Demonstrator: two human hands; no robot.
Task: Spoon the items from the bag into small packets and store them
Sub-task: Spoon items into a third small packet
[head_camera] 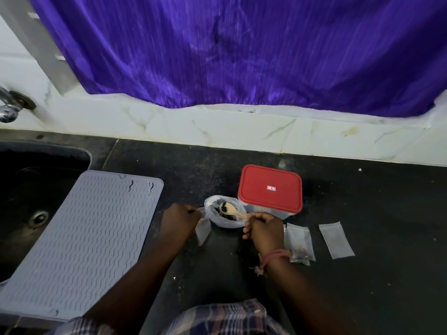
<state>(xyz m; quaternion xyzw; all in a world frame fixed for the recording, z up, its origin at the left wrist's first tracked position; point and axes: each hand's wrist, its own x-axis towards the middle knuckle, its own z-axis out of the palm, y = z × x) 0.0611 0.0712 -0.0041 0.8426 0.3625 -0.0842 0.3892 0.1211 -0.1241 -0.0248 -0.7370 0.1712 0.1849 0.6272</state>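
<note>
Scooping hand: right hand (264, 228) grips wooden spoon (231, 210), bowl over open bag (223, 213) of dark items.
Left hand (180, 220): pinches empty packet (202, 229) beside bag.
Container (270, 189): lidded, touching bag.

A black stone counter (362, 213) bears a grey ribbed mat (84, 238) at left; a red-lidded box (270, 187) mid-far, an open plastic bag (223, 220) beside it; two small packets (300, 243) (336, 239) at right.

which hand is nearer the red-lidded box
Right. The right hand, gripping the wooden spoon, sits just in front of the red-lidded box; the left hand is beyond the bag.
</note>
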